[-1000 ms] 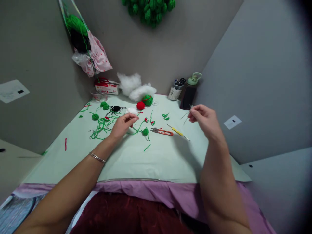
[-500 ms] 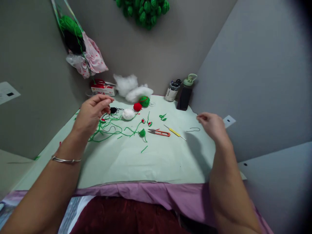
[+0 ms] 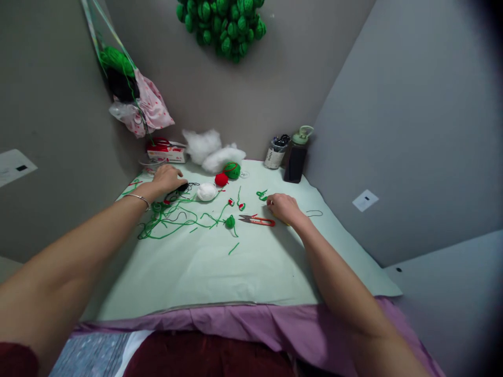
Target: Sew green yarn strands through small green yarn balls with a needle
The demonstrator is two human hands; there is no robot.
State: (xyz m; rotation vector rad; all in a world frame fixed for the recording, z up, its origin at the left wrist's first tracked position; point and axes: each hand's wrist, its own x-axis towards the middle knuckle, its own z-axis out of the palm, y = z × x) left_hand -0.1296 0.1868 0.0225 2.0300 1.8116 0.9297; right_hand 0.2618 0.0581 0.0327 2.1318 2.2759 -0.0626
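My left hand (image 3: 167, 179) reaches down at the far left of the table, fingers stretched toward a small ball of black yarn (image 3: 183, 187); I cannot tell whether they touch it. My right hand (image 3: 283, 207) is low over the table with its fingers bent down. Its fingertips are beside a green crocheted piece (image 3: 261, 195), and the hand covers most of a yellow-handled crochet hook. What its fingers hold, if anything, is hidden. Orange thread snips (image 3: 257, 220) lie left of the right hand. Two small red, white and green crocheted pieces (image 3: 231, 202) lie nearby.
Tangled green yarn (image 3: 168, 228) spreads across the left side. Balls of white (image 3: 206, 191), red (image 3: 221, 179) and green yarn (image 3: 231, 170) sit mid-table. Stuffing (image 3: 202, 146), a pen cup (image 3: 274, 154) and a bottle (image 3: 295, 159) stand at the back. A bent wire (image 3: 314, 213) lies at right.
Both hands have come down from above the table. My left hand has moved forward to the black yarn, my right hand leftward over the crochet hook. The view has tilted up slightly.
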